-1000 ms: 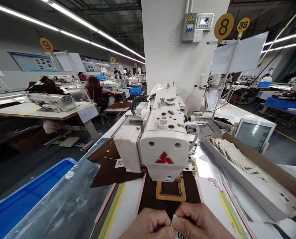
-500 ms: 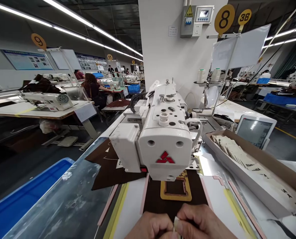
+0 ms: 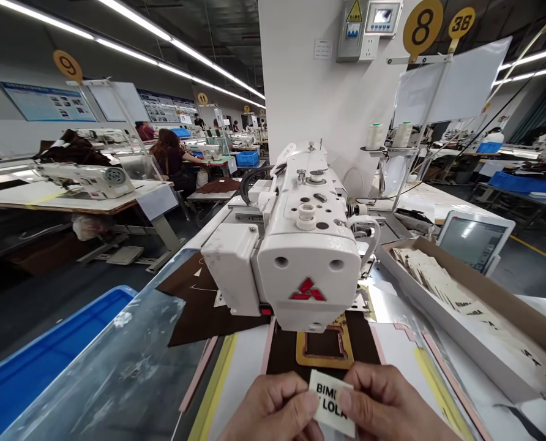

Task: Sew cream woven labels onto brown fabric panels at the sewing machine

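Note:
Between both hands is a white label (image 3: pixel 329 411) with black lettering, its face turned up toward me. My left hand (image 3: pixel 273 407) pinches its left edge between thumb and fingers. On the right edge, my right hand (image 3: pixel 385 401) closes thumb and fingers, covering part of the letters. Just beyond the hands lies a yellow-brown frame (image 3: pixel 301 354) with a rectangular opening, on dark brown fabric (image 3: pixel 280 352). Over it stands the white head of a sewing machine (image 3: pixel 307 269) with a red emblem, hiding the needle area.
A long cardboard box (image 3: pixel 479 331) of similar labels stands at the right, beside a tablet-like screen (image 3: pixel 475 239). Another brown fabric piece (image 3: pixel 193 318) lies left of the machine. A blue bin (image 3: pixel 57 343) sits at lower left. Thread cones (image 3: pixel 374 136) stand behind. Someone (image 3: pixel 172 159) sits farther back.
My hands have risen slightly toward the machine. The label, mostly hidden and edge-on before, now shows its printed face. The view has shifted a little; the fabric and frame stay put.

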Demonstrator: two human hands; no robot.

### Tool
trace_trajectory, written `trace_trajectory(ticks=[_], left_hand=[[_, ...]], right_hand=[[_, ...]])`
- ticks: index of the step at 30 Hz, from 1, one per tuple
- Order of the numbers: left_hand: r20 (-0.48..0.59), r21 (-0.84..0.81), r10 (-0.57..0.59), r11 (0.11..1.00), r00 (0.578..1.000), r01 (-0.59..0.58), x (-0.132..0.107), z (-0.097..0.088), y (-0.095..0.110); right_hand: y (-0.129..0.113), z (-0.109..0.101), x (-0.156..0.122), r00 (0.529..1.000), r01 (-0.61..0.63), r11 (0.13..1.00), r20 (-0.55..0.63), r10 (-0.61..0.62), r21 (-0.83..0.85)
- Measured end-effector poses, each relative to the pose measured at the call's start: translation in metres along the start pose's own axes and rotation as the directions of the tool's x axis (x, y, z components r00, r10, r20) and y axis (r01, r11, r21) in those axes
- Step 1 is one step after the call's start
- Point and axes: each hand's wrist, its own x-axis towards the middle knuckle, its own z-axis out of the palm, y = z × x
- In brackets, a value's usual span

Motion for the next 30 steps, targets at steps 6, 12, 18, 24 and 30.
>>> trace_trajectory(ticks=[6,12,18,24,30], left_hand=[[-0.098,-0.018,0.08,0.996,0.992,-0.082,0.005,0.004,0.0],[-0.148,-0.022,0.065,0.997,0.987,-0.069,0.003,0.003,0.0],[-0.159,-0.03,0.079,0.996,0.984,-0.085,0.004,0.005,0.002],[-0.179,-0.046,0.092,0.994,0.979,-0.102,0.004,0.004,0.008],[-0.138,-0.105,0.063,0.991,0.988,-0.078,0.005,0.001,0.002]], right_hand=[[0.003,0.002,0.0,1.0,-0.003,1.0,-0.009,0.003,-0.003],[-0.001,0.007,-0.004,0.995,-0.05,0.999,-0.082,0.05,-0.005],[0.002,0.016,-0.002,0.986,0.019,0.997,-0.167,-0.006,0.079],[0.005,0.019,0.0,0.992,-0.033,0.998,-0.116,0.038,0.045],[0.001,0.019,-0.002,0.996,-0.069,0.998,-0.062,0.069,-0.004]])
